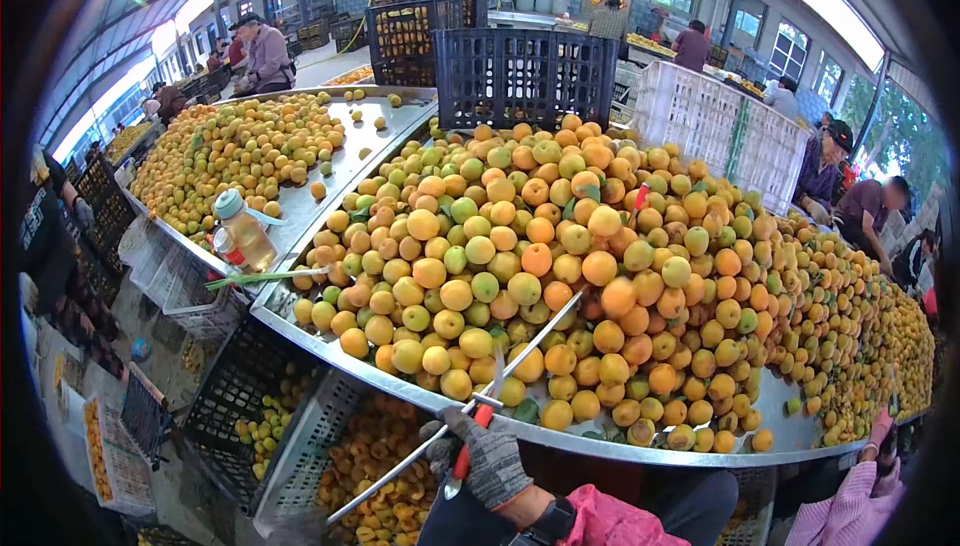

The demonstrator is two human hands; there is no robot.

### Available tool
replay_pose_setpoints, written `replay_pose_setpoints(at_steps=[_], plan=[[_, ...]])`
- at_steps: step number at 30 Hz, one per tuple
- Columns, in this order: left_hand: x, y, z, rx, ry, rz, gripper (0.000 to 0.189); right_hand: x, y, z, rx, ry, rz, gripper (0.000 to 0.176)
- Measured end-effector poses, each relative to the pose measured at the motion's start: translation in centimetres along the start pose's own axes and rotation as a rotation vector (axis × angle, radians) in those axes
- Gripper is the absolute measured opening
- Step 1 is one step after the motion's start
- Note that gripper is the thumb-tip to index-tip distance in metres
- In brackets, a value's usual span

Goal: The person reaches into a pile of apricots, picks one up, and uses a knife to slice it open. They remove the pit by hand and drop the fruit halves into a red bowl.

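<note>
1. At the metal table's edge [400, 393], the right hand [495, 461], knit-gloved, curls tight round a red-handled tool [484, 414]!
2. Smooth, round fruit [600, 268], heaped high on top!
3. Down below, mesh-sided black crate [222, 401], greenish fruit [268, 416] inside!

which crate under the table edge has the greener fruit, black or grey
The black crate; the grey crate on its right holds fruit that's more orange.

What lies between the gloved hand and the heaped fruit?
In the head view, the metal table's front rim, overlapped by a slim rod and the red-handled tool the gloved hand grips.
</note>
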State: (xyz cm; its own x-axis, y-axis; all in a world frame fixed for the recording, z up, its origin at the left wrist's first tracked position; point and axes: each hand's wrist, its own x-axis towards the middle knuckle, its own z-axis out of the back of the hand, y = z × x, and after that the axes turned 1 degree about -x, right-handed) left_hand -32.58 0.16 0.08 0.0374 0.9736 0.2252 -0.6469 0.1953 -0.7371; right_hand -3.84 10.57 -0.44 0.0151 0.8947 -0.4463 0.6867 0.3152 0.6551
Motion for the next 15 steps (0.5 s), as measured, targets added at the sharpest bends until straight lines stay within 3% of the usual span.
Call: replay_pose_setpoints(at_steps=[1,2,4,5,6,9,11,12,14,15], plan=[[0.5,0.4,-0.7,0.559,0.051,-0.388,0.036,-0.1,-0.3,-0.1,-0.021,0.009,-0.027,0.024],[0.7,0.5,-1.8,0.562,0.045,-0.384,0.036,-0.2,-0.6,-0.4,-0.04,0.024,-0.057,0.023],[1.3,0.2,-3.7,0.416,0.097,-0.087,0.037,-0.1,-1.1,-0.6,-0.025,0.038,-0.028,0.022],[2.1,0.7,-3.3,0.413,0.086,-0.289,0.037,-0.1,-1.1,-0.6,-0.016,0.031,-0.029,0.022],[2.6,0.5,-3.2,0.411,0.084,-0.289,0.037,0.0,-1.1,-0.5,-0.008,0.024,-0.031,0.021],[2.9,0.9,-2.7,0.352,0.195,-0.183,0.033,-0.3,-1.4,-0.6,-0.066,0.042,-0.025,0.022],[2.6,3.0,-3.3,-0.113,0.232,0.086,0.035,-1.1,-0.8,-1.1,-0.245,0.077,0.031,0.024],[2.5,3.7,-3.9,-0.103,0.218,0.1,0.035,-1.5,-0.2,-1.4,-0.247,0.094,0.016,0.024],[2.1,4.4,-4.1,-0.15,0.236,0.359,0.026,-1.8,0.4,-3.2,-0.271,0.155,0.148,0.025],[2.4,4.7,-3.3,-0.41,0.306,0.498,0.025,-2.4,1.6,-3.9,-0.331,0.136,0.055,0.026]])
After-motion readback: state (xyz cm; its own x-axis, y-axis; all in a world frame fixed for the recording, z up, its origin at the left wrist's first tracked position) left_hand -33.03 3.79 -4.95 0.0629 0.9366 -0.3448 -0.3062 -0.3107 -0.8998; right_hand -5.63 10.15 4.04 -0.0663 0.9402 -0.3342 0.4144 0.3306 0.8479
